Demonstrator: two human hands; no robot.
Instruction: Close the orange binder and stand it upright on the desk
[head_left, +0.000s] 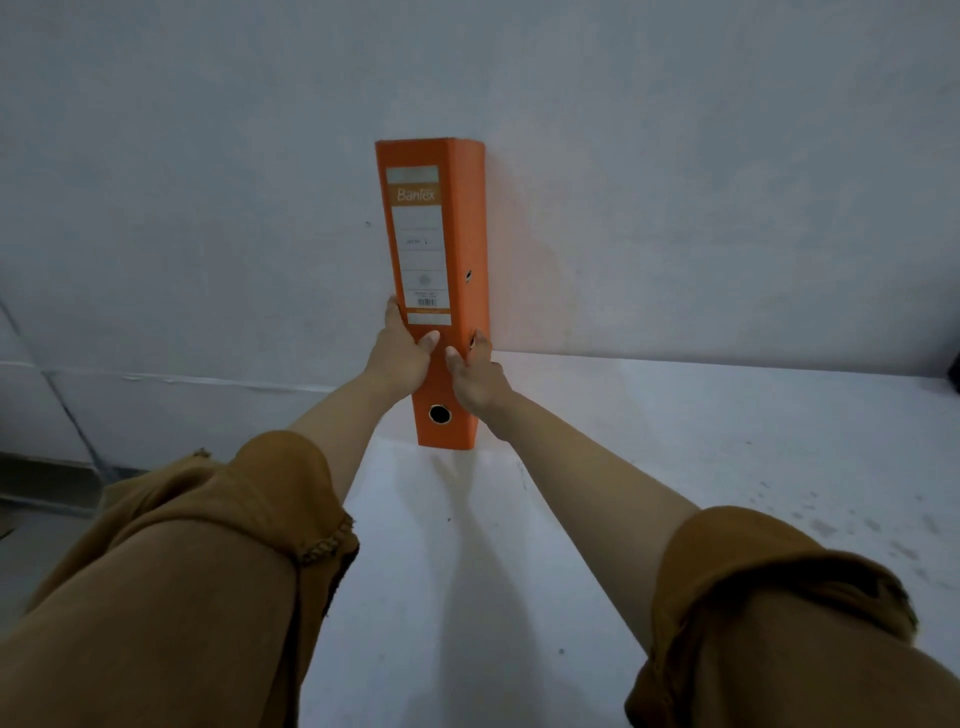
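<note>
The orange binder is closed and stands upright on the white desk, spine with its white label and finger hole facing me, its back against the wall. My left hand grips the binder's left side low down, thumb on the spine. My right hand holds the right side at the same height, thumb on the spine edge. Both arms reach straight forward in rolled brown sleeves.
A plain pale wall rises right behind the binder. The desk's left edge runs diagonally toward me, with floor below it at the left. A dark object peeks in at the far right edge.
</note>
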